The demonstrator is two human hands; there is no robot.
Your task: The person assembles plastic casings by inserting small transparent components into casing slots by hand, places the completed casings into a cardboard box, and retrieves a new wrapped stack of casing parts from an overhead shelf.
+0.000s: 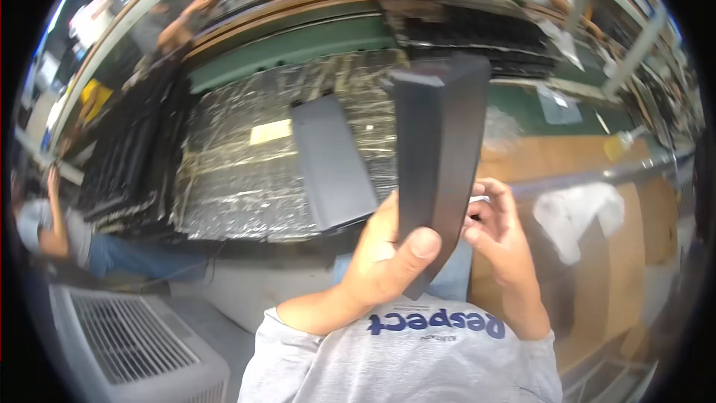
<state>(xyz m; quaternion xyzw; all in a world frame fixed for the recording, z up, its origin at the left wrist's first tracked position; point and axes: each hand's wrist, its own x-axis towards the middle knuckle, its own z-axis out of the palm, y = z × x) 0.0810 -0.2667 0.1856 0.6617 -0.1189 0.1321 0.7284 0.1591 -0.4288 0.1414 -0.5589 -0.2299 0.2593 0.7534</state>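
A long black plastic panel (440,149) with an angled edge stands upright in front of my chest. My left hand (391,254) is closed around its lower part, with the thumb across the near face. On the other side, my right hand (503,235) has its fingers curled in a pinch close to the panel's lower edge. A small pale bit shows at those fingertips, too small to name. To the left, a flat dark grey panel (334,160) lies on a plastic-wrapped surface (224,172), beside a yellowish paper label (270,132).
Black parts (134,142) are stacked at left, and more wrapped black parts (477,30) lie at the back. A white cloth (578,216) rests on cardboard (626,276) at right. A vented grey unit (134,336) stands lower left. Other people work around the bench.
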